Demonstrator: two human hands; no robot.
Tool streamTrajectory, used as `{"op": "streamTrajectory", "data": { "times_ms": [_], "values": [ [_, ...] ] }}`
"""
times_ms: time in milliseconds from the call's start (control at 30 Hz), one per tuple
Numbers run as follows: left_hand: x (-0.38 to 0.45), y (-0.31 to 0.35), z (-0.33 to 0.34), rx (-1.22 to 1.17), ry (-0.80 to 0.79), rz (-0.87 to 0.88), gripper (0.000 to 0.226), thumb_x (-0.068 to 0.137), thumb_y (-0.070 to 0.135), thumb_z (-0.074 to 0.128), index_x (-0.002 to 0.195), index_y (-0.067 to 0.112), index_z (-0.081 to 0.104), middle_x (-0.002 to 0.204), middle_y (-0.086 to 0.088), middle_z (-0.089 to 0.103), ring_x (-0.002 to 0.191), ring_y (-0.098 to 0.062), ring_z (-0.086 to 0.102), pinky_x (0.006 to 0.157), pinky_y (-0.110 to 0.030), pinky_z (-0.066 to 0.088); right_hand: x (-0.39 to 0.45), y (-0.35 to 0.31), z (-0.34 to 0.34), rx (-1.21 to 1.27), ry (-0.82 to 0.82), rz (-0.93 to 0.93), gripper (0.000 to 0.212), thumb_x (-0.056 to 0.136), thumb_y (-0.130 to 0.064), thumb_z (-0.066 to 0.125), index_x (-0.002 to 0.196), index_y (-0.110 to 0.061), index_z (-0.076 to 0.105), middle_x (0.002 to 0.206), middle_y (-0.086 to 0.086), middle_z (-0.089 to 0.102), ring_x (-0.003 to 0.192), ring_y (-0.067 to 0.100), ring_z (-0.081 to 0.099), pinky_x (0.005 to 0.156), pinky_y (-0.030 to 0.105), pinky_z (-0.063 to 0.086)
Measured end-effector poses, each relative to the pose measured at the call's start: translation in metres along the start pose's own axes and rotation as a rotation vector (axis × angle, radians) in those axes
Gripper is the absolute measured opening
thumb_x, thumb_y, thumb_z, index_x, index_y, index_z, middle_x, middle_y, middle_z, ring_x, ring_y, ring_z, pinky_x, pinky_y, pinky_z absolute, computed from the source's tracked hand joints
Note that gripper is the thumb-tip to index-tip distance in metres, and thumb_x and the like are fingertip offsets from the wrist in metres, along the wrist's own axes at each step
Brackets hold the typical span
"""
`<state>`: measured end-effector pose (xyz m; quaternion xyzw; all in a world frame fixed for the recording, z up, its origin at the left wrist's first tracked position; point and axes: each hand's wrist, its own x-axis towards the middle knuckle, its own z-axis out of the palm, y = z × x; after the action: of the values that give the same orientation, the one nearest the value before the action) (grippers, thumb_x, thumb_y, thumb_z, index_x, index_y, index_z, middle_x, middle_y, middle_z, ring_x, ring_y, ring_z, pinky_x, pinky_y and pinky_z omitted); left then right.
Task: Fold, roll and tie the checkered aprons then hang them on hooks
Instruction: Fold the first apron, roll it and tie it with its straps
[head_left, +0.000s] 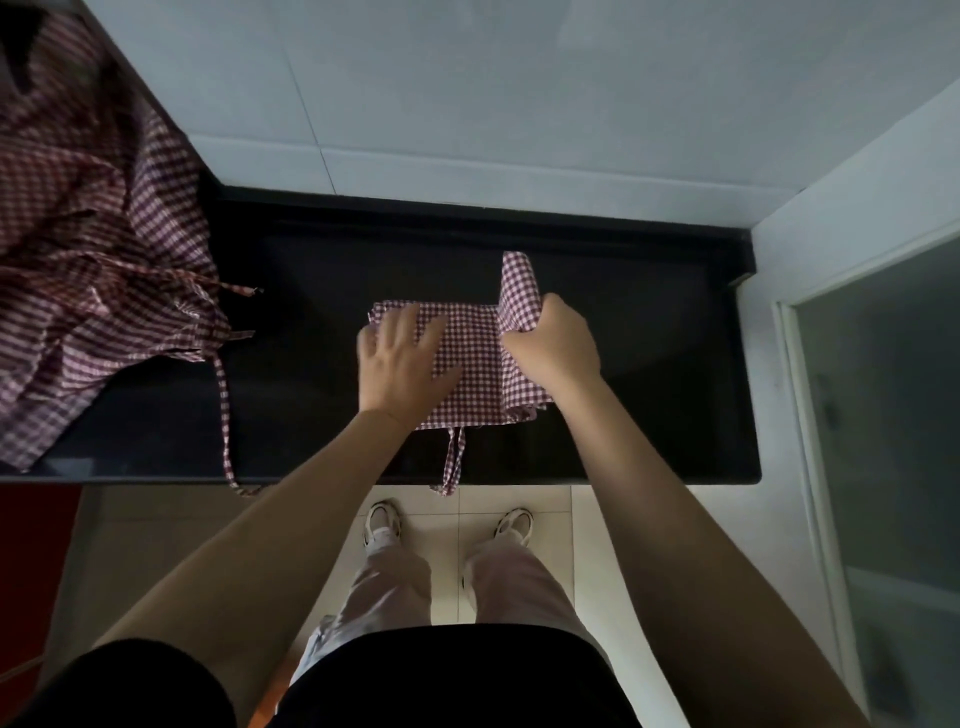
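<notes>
Two hands work one folded checkered apron (467, 358) lying mid-way across the black surface (649, 364). My left hand (402, 358) lies flat on it, fingers spread. My right hand (553, 345) grips the rolled part (518, 291) at its right end. Its strap (453, 460) hangs over the near edge. Bare surface stretches right to the wall. A heap of more aprons (88, 260) crowds the left end.
</notes>
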<state>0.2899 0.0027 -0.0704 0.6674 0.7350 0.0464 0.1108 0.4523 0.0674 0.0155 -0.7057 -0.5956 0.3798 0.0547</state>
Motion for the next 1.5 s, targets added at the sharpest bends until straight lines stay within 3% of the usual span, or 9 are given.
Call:
{"op": "streamTrajectory", "data": {
  "times_ms": [100,233,600,733,867,1000,1100,1233,1500],
  "values": [
    [-0.016,-0.021,0.000,-0.210,0.011,-0.340,0.047,0.091,0.036,0.056,0.135,0.021,0.047,0.127,-0.014,0.046,0.110,-0.032,0.049,0.091,-0.047,0.046,-0.006,-0.008,0.007,-0.090,0.064,-0.005,0.039,0.092,-0.027,0.065,0.124,-0.013,0.048,0.113,0.005,0.061,0.081,0.014,0.058,0.058,0.024,0.044],
    [-0.011,-0.038,-0.003,-0.535,-0.178,-0.395,0.049,0.096,0.024,0.054,0.143,0.028,0.042,0.131,-0.007,0.043,0.093,-0.017,0.052,0.073,-0.027,0.049,-0.017,-0.032,0.035,-0.139,0.108,-0.061,0.059,0.095,-0.024,0.062,0.145,-0.011,0.033,0.107,0.001,0.058,0.066,0.007,0.050,0.051,0.020,0.039],
    [-0.002,-0.075,-0.005,-0.561,-0.315,-0.160,0.017,0.096,0.014,0.052,0.110,0.017,0.060,0.119,-0.006,0.052,0.096,-0.014,0.053,0.085,-0.024,0.037,-0.023,-0.056,0.127,-0.086,-0.121,-0.142,0.050,0.093,-0.027,0.064,0.134,-0.012,0.039,0.122,0.008,0.051,0.092,0.014,0.057,0.069,0.023,0.048],
    [-0.005,-0.065,-0.009,-0.677,-0.105,-0.334,0.031,0.096,0.009,0.045,0.126,0.012,0.053,0.129,-0.012,0.049,0.101,-0.013,0.050,0.086,-0.028,0.043,-0.017,-0.053,0.123,0.002,-0.210,-0.047,0.039,0.098,-0.027,0.054,0.132,-0.011,0.045,0.119,0.008,0.055,0.083,0.014,0.060,0.060,0.023,0.044],
    [-0.012,-0.045,-0.016,-0.501,0.338,-0.083,0.038,0.092,0.013,0.035,0.121,0.001,0.056,0.127,-0.018,0.054,0.118,-0.032,0.050,0.103,-0.048,0.042,-0.016,-0.052,0.108,-0.054,-0.235,-0.081,0.030,0.102,-0.018,0.045,0.128,-0.012,0.058,0.120,0.004,0.062,0.100,0.018,0.063,0.082,0.029,0.049],
    [0.002,-0.022,-0.018,-0.342,0.169,0.189,0.043,0.098,0.021,0.034,0.135,0.004,0.050,0.148,-0.018,0.042,0.145,-0.033,0.030,0.121,-0.049,0.020,-0.016,-0.038,0.088,-0.067,0.268,-0.222,0.016,0.098,-0.014,0.049,0.093,-0.014,0.064,0.087,-0.003,0.062,0.077,0.012,0.061,0.069,0.026,0.050],
    [0.015,-0.014,-0.010,-0.157,0.011,0.180,0.057,0.102,0.030,0.037,0.152,0.008,0.024,0.163,-0.013,0.015,0.152,-0.029,0.002,0.124,-0.046,0.002,-0.009,-0.026,0.089,-0.120,0.561,-0.448,0.017,0.095,-0.010,0.052,0.107,-0.010,0.063,0.106,0.004,0.064,0.098,0.016,0.062,0.080,0.026,0.053],
    [0.009,-0.029,0.017,0.089,-0.133,0.195,0.069,0.103,0.045,0.020,0.156,0.012,-0.010,0.164,-0.011,-0.012,0.150,-0.029,-0.016,0.123,-0.049,-0.005,0.012,-0.001,0.112,-0.353,0.329,-0.598,0.046,0.103,-0.025,0.034,0.141,-0.007,0.050,0.148,0.012,0.049,0.143,0.025,0.037,0.119,0.043,0.030],
    [0.004,-0.046,0.033,0.058,-0.196,0.211,0.071,0.094,0.068,0.012,0.156,0.038,-0.006,0.165,-0.003,-0.014,0.149,-0.033,-0.021,0.119,-0.059,-0.008,0.037,0.041,0.129,-0.451,0.181,-0.433,0.059,0.105,-0.040,0.021,0.158,-0.014,0.021,0.165,0.009,0.017,0.154,0.022,0.008,0.124,0.047,0.013]
  ]
}}
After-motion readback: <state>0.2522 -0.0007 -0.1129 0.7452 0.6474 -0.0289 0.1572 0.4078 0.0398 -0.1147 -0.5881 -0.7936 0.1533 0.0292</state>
